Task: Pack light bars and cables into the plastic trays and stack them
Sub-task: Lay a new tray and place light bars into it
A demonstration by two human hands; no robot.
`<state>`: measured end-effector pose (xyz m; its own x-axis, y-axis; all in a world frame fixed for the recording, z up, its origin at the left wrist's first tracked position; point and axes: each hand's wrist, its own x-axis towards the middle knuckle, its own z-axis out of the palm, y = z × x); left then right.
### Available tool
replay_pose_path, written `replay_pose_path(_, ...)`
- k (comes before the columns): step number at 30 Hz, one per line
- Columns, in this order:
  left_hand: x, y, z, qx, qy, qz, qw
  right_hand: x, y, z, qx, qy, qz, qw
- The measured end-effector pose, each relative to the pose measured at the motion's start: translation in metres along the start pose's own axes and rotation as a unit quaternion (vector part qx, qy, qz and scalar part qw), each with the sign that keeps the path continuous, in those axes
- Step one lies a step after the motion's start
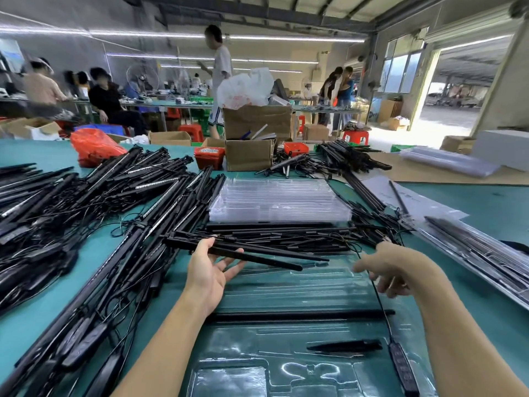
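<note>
A clear plastic tray point(286, 285) lies on the green table straight in front of me. One black light bar point(300, 315) lies across it, with a short black piece point(343, 346) nearer me. My left hand point(207, 272) is palm up and pinches two or three black light bars point(257, 253) between thumb and fingers, above the tray's far edge. My right hand point(393, 270) hovers over the tray's right side with fingers curled round a thin black cable point(382, 305). The cable runs down to a black controller point(402, 365) on the tray's right edge.
A stack of empty clear trays point(277, 202) stands beyond loose bars point(286, 234). Large piles of bars and cables point(86, 213) cover the left. Packed trays point(486, 253) lie at the right. Cardboard boxes point(249, 154) and red bins point(209, 157) stand farther back, with people working behind.
</note>
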<state>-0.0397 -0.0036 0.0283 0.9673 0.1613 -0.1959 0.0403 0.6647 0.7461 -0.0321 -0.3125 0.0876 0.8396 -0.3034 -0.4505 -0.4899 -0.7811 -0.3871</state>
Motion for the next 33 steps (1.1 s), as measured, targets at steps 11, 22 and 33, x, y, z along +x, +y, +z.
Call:
replay_pose_path(11,0.002,-0.002,-0.002,-0.004,-0.007,-0.001,1.000,-0.025,0.005,-0.007,-0.055,-0.126,-0.038,0.990)
replay_pose_path(22,0.004,-0.002,-0.006,-0.023,-0.022,-0.022,0.999,-0.096,-0.028,-0.077,0.045,0.157,-0.193,0.967)
replay_pose_path(33,0.003,-0.002,-0.006,-0.009,-0.027,-0.009,1.000,-0.058,-0.089,-0.070,0.216,0.570,-0.420,0.673)
